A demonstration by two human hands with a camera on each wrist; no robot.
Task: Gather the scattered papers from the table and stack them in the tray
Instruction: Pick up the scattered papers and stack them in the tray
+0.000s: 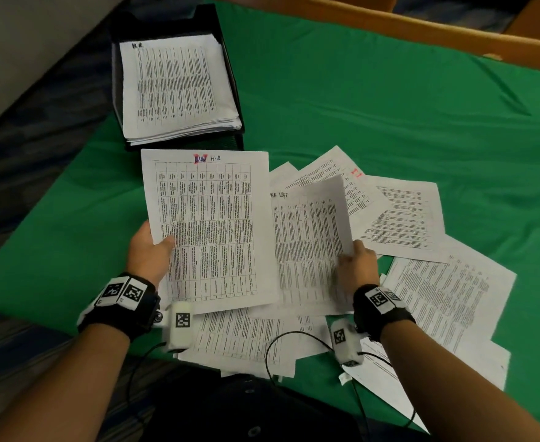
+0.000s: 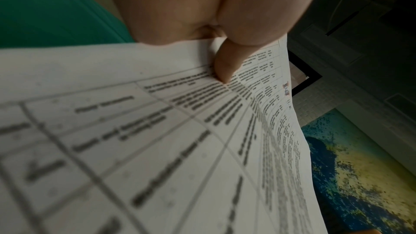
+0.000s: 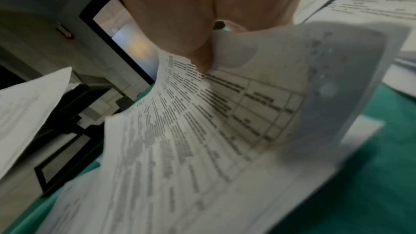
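Both forearms reach in from the near edge, each wrist strapped with a black band bearing square printed markers. Her or his left hand (image 1: 149, 255) grips a printed sheet (image 1: 209, 228) by its left edge, thumb pressed on the top face and the remaining digits hidden beneath; the sheet is marked "H.R" at its head and is held raised just in front of the tray (image 1: 230, 78). Just right of that sheet, the right hand (image 1: 358, 269) pinches the right edge of a second sheet (image 1: 310, 240), curling it up off the pile. More loose papers (image 1: 441, 298) lie overlapped on the green-covered counter (image 1: 374, 106), fanning out to the right of the tray's front and down toward the near edge. Behind the raised sheet, the black tray holds a thick stack of papers (image 1: 174, 84), its top page also marked "H.R".
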